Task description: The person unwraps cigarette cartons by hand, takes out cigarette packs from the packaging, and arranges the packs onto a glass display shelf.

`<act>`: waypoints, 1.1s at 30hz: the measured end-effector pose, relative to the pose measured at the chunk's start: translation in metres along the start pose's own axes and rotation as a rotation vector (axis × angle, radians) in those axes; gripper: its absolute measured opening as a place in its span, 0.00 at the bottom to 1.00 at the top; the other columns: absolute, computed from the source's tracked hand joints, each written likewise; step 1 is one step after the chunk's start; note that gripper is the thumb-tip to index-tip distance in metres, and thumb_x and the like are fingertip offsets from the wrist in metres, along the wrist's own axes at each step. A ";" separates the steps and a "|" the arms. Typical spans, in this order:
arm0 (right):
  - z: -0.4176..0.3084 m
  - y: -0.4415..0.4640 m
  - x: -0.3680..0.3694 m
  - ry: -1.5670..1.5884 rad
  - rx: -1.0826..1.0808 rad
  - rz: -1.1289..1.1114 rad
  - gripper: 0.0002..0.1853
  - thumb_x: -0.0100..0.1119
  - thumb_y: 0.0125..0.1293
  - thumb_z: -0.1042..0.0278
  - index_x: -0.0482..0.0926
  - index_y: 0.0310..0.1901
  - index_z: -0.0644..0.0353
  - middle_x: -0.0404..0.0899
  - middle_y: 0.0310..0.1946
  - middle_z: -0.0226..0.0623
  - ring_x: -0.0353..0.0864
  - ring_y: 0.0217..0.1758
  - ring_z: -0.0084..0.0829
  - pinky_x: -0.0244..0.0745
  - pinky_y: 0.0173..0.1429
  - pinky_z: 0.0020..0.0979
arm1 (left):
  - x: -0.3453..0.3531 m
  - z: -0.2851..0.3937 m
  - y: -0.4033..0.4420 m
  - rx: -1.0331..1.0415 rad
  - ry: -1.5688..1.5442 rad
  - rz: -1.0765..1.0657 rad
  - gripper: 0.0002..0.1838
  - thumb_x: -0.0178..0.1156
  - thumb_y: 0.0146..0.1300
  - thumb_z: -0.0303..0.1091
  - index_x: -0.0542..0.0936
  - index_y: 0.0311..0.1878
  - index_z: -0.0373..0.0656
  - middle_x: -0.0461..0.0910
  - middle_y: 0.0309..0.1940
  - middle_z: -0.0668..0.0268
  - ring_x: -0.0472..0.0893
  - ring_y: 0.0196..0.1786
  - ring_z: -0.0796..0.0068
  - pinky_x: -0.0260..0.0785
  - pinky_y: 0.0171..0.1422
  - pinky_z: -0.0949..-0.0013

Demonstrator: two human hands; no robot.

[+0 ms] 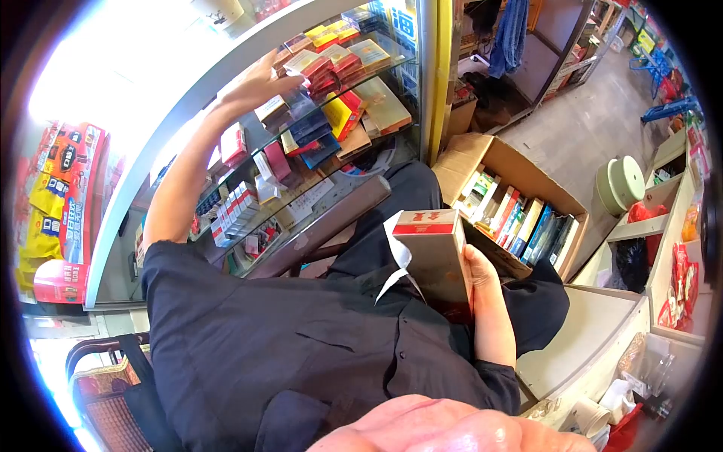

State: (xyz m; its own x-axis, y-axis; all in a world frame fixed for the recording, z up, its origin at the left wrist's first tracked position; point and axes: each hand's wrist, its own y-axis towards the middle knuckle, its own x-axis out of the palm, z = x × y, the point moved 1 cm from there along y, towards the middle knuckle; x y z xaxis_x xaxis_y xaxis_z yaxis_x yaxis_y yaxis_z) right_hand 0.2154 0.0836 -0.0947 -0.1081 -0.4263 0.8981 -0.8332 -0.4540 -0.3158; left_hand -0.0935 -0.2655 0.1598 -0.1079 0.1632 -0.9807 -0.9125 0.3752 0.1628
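In the head view, the left hand (260, 79) stretches to the upper left of the frame, its fingers at the left end of a cluster of small packs (320, 74) on the top tier of a glass display case; the packs spread to the right of the fingertips, and their stacks slant across the tier from upper left toward lower right. This hand is the nearer one to them, the other being well below and to the right. The left fingers are extended and lightly spread, right beside the packs and apparently touching the nearest ones; whether they close on any of them I cannot tell. At the centre right of the frame, the right hand (480, 271) grips a carton (429, 260), wrapped around its right side, with the thumb side uppermost. The carton sits over the lap, its red-topped end toward the top of the frame, its long axis running downward and slightly to the right, and a torn white flap (399, 252) hangs from its left edge. Just above and to the right of the carton stands an open cardboard box (461, 158), holding a row of slim, upright boxes (520, 218). A yellow post (440, 75) at the upper centre edges the display case, between its tiers and the floor beyond.
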 end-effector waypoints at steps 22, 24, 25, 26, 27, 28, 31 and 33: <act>-0.004 0.007 -0.002 -0.380 -0.024 -0.205 0.49 0.69 0.51 0.43 0.63 0.68 0.68 0.67 0.67 0.41 0.65 0.70 0.34 0.52 0.75 0.34 | 0.059 0.071 0.154 0.381 -0.254 0.007 0.49 0.69 0.52 0.54 0.60 0.69 0.33 0.79 0.47 0.52 0.83 0.44 0.63 0.75 0.48 0.64; -0.001 0.012 -0.018 -0.335 0.049 -0.200 0.50 0.70 0.49 0.44 0.62 0.69 0.68 0.67 0.68 0.41 0.65 0.71 0.34 0.52 0.75 0.33 | 0.027 0.077 0.106 0.269 -0.405 -0.042 0.46 0.68 0.51 0.55 0.65 0.68 0.37 0.81 0.46 0.52 0.80 0.54 0.59 0.70 0.59 0.64; -0.001 0.009 -0.011 -0.323 0.047 -0.131 0.50 0.70 0.49 0.45 0.62 0.69 0.68 0.67 0.67 0.41 0.65 0.70 0.33 0.52 0.75 0.32 | 0.021 0.059 0.096 0.382 -0.208 0.103 0.45 0.67 0.52 0.58 0.65 0.67 0.38 0.78 0.49 0.52 0.80 0.53 0.59 0.71 0.56 0.63; -0.001 0.006 -0.004 -0.312 0.040 -0.062 0.50 0.70 0.48 0.46 0.62 0.68 0.68 0.68 0.67 0.42 0.66 0.70 0.33 0.53 0.75 0.32 | 0.015 0.045 0.087 0.494 -0.007 0.245 0.45 0.67 0.53 0.61 0.65 0.66 0.39 0.75 0.53 0.52 0.79 0.52 0.59 0.73 0.53 0.61; 0.000 0.008 -0.010 -0.270 0.037 -0.039 0.50 0.71 0.47 0.49 0.62 0.69 0.67 0.69 0.66 0.41 0.68 0.68 0.33 0.56 0.74 0.31 | 0.002 0.047 0.055 0.376 -0.039 0.246 0.45 0.69 0.50 0.59 0.66 0.66 0.42 0.74 0.58 0.49 0.75 0.60 0.58 0.68 0.62 0.64; 0.003 0.009 -0.020 -0.190 0.010 -0.058 0.49 0.72 0.48 0.54 0.59 0.70 0.66 0.70 0.65 0.41 0.70 0.67 0.33 0.60 0.72 0.32 | -0.001 0.035 0.038 0.186 -0.121 0.165 0.47 0.68 0.50 0.61 0.66 0.66 0.40 0.72 0.59 0.47 0.74 0.61 0.55 0.66 0.63 0.63; 0.005 0.009 -0.020 -0.088 0.047 -0.045 0.48 0.71 0.51 0.57 0.58 0.71 0.62 0.71 0.64 0.41 0.71 0.66 0.33 0.63 0.70 0.33 | -0.016 -0.003 -0.004 -0.045 -0.059 0.031 0.49 0.70 0.49 0.56 0.62 0.69 0.38 0.70 0.61 0.43 0.73 0.62 0.54 0.66 0.65 0.62; 0.005 0.010 -0.017 -0.098 0.018 -0.020 0.43 0.74 0.49 0.53 0.67 0.65 0.62 0.76 0.57 0.42 0.77 0.57 0.35 0.72 0.62 0.35 | -0.029 -0.018 -0.036 -0.115 -0.087 -0.074 0.50 0.70 0.49 0.54 0.60 0.70 0.38 0.70 0.61 0.43 0.73 0.62 0.54 0.65 0.65 0.62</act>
State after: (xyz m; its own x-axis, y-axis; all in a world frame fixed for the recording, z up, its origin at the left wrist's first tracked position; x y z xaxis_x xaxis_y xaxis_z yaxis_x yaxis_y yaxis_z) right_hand 0.2115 0.0818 -0.1144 -0.0378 -0.4911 0.8703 -0.8244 -0.4769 -0.3048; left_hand -0.0643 -0.3004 0.1804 -0.0086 0.2192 -0.9756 -0.9563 0.2835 0.0721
